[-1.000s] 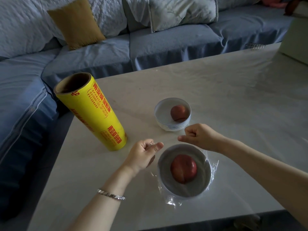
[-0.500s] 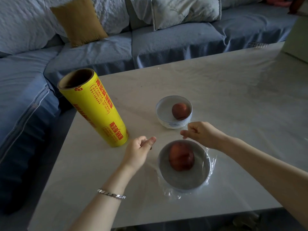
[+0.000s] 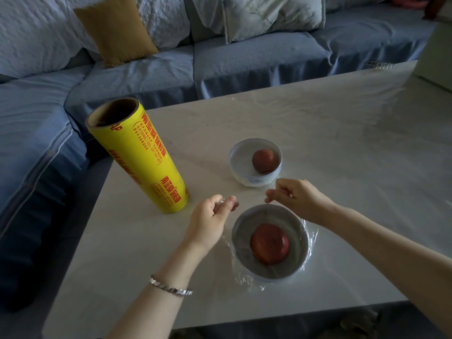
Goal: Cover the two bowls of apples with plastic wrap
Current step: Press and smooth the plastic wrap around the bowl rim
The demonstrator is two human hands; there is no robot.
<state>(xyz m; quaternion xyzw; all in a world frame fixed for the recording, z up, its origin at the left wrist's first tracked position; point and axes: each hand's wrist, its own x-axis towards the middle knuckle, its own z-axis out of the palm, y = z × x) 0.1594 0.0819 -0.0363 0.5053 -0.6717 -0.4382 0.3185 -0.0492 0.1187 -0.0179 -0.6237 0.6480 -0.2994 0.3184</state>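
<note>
Where a blue sofa (image 3: 137,77) with a mustard cushion (image 3: 115,28) bends round two sides, a pale marbled table (image 3: 318,133) fills the middle. A yellow roll (image 3: 144,162) stands upright near its left edge, printed in red Chinese characters; only "AP" reads plainly. The far bowl (image 3: 241,157) and the near bowl (image 3: 293,226) each hold an apple. Clear plastic wrap (image 3: 310,243) crinkles round the near bowl. Just past its far rim, the left hand (image 3: 210,221) and right hand (image 3: 298,199) each pinch the film.
</note>
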